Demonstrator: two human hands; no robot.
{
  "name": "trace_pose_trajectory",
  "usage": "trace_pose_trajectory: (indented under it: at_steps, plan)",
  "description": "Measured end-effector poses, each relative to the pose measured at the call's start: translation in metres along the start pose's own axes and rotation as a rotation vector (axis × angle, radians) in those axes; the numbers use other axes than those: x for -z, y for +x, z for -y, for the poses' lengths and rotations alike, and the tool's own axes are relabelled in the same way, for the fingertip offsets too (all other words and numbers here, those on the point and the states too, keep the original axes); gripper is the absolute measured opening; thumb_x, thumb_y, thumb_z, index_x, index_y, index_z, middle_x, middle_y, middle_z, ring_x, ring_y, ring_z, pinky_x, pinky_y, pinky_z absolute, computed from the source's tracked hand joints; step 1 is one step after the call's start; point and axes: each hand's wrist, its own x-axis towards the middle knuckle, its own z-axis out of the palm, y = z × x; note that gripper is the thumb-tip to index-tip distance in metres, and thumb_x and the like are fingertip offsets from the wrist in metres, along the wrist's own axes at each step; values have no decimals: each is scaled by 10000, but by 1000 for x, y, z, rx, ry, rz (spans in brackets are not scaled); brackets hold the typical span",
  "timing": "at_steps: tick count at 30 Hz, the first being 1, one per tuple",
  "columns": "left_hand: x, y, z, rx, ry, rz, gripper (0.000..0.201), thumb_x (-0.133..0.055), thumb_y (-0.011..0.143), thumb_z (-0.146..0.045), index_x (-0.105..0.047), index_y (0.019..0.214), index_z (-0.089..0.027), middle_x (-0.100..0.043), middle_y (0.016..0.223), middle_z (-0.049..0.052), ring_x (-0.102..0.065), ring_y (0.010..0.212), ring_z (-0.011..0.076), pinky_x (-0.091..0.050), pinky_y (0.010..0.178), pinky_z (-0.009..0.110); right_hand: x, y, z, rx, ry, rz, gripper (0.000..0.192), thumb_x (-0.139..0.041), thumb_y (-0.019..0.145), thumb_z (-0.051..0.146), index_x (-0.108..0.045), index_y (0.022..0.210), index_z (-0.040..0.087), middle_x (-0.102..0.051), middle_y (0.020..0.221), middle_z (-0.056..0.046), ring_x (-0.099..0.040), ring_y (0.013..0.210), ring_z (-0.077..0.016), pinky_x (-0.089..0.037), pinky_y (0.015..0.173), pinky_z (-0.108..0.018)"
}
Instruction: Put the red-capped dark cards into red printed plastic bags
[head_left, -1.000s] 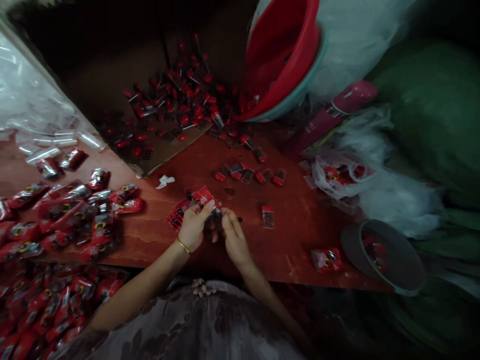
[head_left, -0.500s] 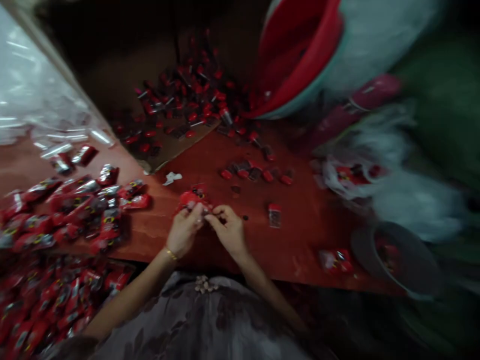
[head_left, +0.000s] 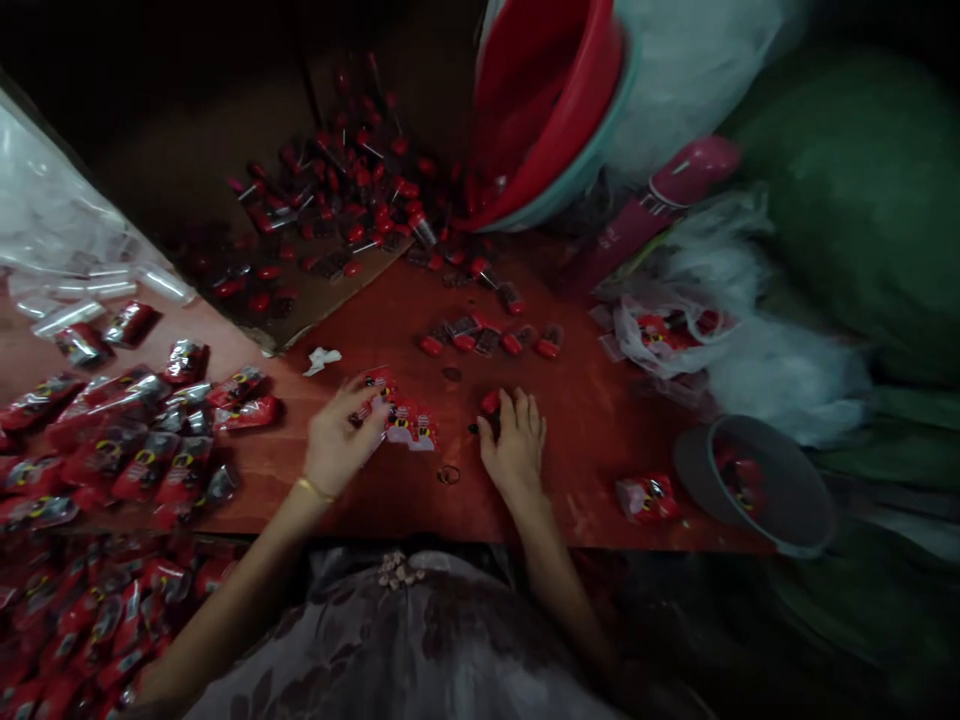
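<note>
My left hand [head_left: 341, 435] has its thumb and fingers closed on a red printed packet [head_left: 379, 382], part of which the fingers hide. Beside it, more red printed packets [head_left: 412, 425] with clear edges lie on the table. Over to the right, my right hand [head_left: 516, 450] has its thumb and index finger around a small clear container with a red cap [head_left: 490, 403] and dark contents. A small black bit touches the thumb. Between the hands lie thin dark loops [head_left: 448, 475], and a dark flat disc [head_left: 451, 375] sits farther back.
Filled red packets [head_left: 142, 460] pile up at left, with more below the table edge. Red-capped containers [head_left: 360, 190] spill from a cardboard box [head_left: 330, 300]. A red basin [head_left: 540, 110], a pink bottle [head_left: 645, 210], plastic bags [head_left: 780, 385] and a grey tub [head_left: 705, 470] stand at right.
My hands, close together before, have moved apart. The right one has gone right to the red-capped container, which has shifted left. Thin loops now show on the table, and the camera view has shifted.
</note>
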Motion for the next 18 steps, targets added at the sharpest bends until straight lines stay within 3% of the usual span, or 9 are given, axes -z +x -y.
trace_pose_trajectory:
  at_steps: [3, 7, 13, 18]
  plan:
    - [-33, 1, 5, -282, 543, 214, 331, -691, 686, -300, -678, 1008, -227, -513, 1316, 112, -311, 1311, 340, -155, 1084, 538, 1, -3, 13, 73, 59, -73, 433, -415, 881, 374, -496, 1215, 110, -414, 1368, -189, -295, 1307, -324, -290, 1003, -543]
    - [-39, 8, 17, -362, 899, 288, 261, -564, 805, -310, -680, 1031, -248, -567, 1258, 103, -343, 1291, 351, -195, 1050, 572, 3, -10, 16, 166, 141, -166, 313, -444, 881, 330, -571, 1100, 145, -520, 1284, -146, -382, 1264, -291, -307, 1007, -514]
    - [-38, 14, 20, -391, 948, 257, 238, -492, 851, -327, -705, 951, -290, -656, 1126, 47, -432, 1232, 321, -228, 1042, 558, 8, -10, 31, 274, 238, -246, 204, -491, 869, 261, -622, 994, 169, -626, 1150, -101, -475, 1190, -249, -295, 1028, -472]
    - [-40, 9, 18, -393, 937, 274, 319, -556, 809, -351, -651, 1092, -240, -572, 1252, 87, -385, 1259, 359, -216, 1038, 575, 7, -11, 47, 322, 309, -216, 185, -499, 866, 249, -631, 971, 174, -654, 1098, -82, -508, 1150, -234, -283, 1037, -459]
